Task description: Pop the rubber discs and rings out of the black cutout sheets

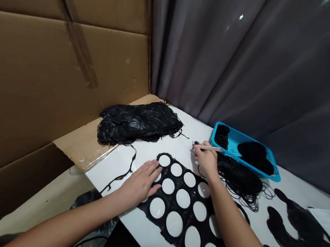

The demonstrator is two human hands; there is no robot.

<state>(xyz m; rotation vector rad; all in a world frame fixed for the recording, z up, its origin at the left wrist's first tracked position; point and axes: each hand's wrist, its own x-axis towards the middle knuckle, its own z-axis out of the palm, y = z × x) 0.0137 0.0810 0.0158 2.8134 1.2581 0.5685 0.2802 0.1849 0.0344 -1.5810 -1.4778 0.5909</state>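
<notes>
My left hand [141, 184] lies flat with fingers stretched on the left edge of a black rubbery sheet [172, 198], pressing on it. Rows of round holes run through the sheet, and the white table shows through them. Beyond the sheet's far edge, my right hand [207, 159] is closed around a thin pale stick-like tool [208, 148]. A small dark curl of thin material [196, 143] is at the tool's left end; whether it is caught on the tip I cannot tell. My right forearm covers part of the sheet.
A thick stack of black sheets [139, 123] lies at the back left by a cardboard wall [58, 65]. At right stand a blue basket [233, 140] with black discs, a heap of thin black rings [239, 180] and scattered black discs [296, 225]. A grey curtain [243, 76] hangs behind.
</notes>
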